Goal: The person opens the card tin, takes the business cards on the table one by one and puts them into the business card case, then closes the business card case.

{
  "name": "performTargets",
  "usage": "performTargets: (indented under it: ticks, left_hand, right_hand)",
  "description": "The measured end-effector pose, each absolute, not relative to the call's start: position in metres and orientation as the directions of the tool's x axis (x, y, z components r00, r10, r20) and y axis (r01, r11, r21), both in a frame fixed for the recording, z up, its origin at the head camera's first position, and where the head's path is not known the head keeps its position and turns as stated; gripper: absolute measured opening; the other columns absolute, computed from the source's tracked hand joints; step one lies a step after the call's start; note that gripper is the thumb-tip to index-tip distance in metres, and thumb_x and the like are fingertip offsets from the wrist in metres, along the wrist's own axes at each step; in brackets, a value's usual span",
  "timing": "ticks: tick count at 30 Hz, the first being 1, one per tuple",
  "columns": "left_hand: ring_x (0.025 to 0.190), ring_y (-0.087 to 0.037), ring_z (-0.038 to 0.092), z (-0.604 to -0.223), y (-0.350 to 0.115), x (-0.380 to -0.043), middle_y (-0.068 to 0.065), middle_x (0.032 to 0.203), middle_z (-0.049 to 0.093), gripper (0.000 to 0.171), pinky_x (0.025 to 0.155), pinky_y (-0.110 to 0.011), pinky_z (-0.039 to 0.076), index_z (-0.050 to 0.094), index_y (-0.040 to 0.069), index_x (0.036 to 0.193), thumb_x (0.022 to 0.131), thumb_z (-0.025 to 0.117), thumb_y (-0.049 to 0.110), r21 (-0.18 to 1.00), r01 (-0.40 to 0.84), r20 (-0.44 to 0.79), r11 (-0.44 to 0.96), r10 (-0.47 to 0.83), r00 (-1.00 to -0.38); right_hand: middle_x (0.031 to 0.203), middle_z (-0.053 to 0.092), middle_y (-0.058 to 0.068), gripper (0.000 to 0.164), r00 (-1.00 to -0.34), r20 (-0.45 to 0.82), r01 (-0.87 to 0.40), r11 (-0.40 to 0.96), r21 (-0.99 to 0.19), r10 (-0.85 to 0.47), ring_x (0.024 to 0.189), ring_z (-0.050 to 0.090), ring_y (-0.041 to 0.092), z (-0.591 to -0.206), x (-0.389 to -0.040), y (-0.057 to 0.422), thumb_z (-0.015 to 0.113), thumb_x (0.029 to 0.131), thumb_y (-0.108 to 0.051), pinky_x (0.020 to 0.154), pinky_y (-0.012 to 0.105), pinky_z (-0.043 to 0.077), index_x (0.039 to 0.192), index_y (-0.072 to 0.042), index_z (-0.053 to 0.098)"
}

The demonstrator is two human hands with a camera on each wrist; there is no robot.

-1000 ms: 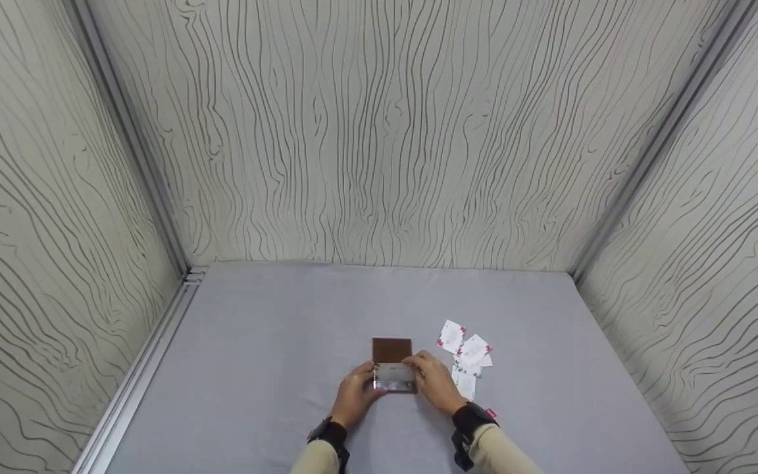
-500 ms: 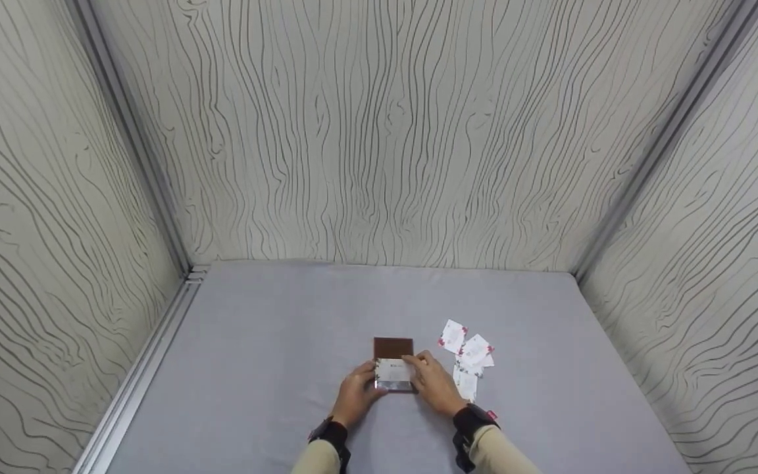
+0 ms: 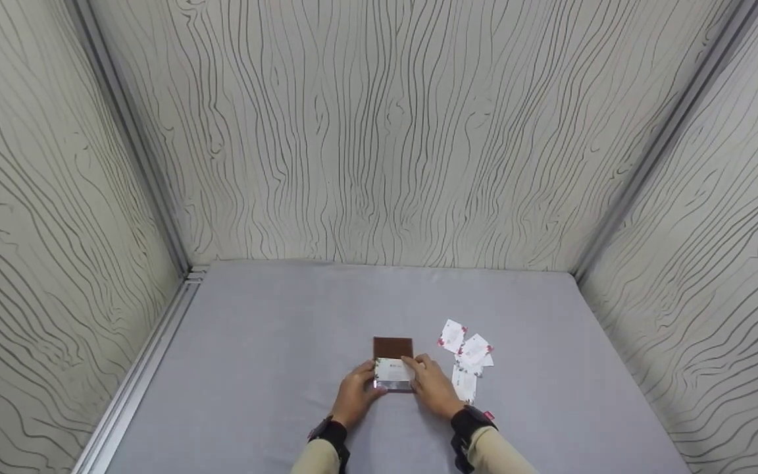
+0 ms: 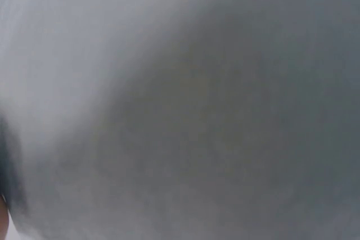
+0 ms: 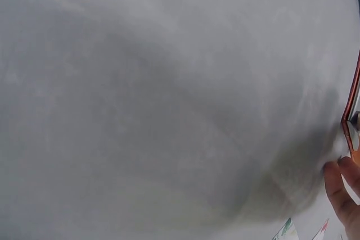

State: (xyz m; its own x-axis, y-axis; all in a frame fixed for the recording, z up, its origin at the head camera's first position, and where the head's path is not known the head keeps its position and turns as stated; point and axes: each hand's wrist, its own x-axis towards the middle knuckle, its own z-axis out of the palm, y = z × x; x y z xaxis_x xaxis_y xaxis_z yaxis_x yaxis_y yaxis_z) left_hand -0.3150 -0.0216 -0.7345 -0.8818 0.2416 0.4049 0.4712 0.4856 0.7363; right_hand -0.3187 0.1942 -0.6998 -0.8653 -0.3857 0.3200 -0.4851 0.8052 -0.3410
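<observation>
A brown card holder (image 3: 393, 347) lies unfolded on the table in front of the person, its brown flap at the far side and a shiny clear panel (image 3: 393, 386) at the near side. A white card (image 3: 390, 370) with printed text and dark floral corners overlaps its lower half. My left hand (image 3: 354, 397) grips the holder's left edge, thumb at the near corner. My right hand (image 3: 433, 386) holds the card's right side, index fingertip on its upper right corner; that thumb is hidden. The right wrist view catches fingertips (image 5: 336, 186) beside the holder's edge (image 5: 349, 116).
Several white cards with red or green floral corners, including a top one (image 3: 475, 350), lie overlapping to the right of my right hand. Grey cloth covers the table (image 3: 274, 329). Patterned walls (image 3: 353, 131) rise behind and at both sides, with a metal rail (image 3: 149, 382) along the left edge.
The white card has shifted slightly away from the person and turned flatter, its print now showing more clearly. The right index finger has moved with it; the left hand stays in place.
</observation>
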Motion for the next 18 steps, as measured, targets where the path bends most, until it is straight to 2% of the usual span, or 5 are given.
performTargets:
  ticks: [10,18]
  left_hand:
    - [0.121,-0.043,0.055,-0.7353,-0.0215,-0.3139,-0.027,0.127,0.06,0.039,0.103,-0.055,0.044,0.069,-0.009,0.111,0.082,0.078,0.016,0.741,0.466,0.405,0.483,0.232,-0.885]
    - [0.123,-0.041,0.054,-0.7355,-0.0213,-0.3142,-0.026,0.128,0.06,0.038,0.105,-0.054,0.042,0.068,-0.008,0.114,0.084,0.077,0.014,0.752,0.45,0.383,0.482,0.235,-0.893]
  right_hand:
    - [0.118,0.055,0.013,0.049,-0.877,0.283,-0.471,0.807,-0.355,-0.387,0.098,0.057,0.032,-0.7001,-0.3159,0.1953,0.066,0.088,-0.003,0.076,0.043,0.055,0.136,-0.004,0.056]
    - [0.116,0.055,0.014,0.051,-0.868,0.289,-0.484,0.817,-0.314,-0.403,0.096,0.056,0.033,-0.7012,-0.3177,0.1949,0.067,0.086,-0.001,0.074,0.044,0.055,0.135,-0.006,0.056]
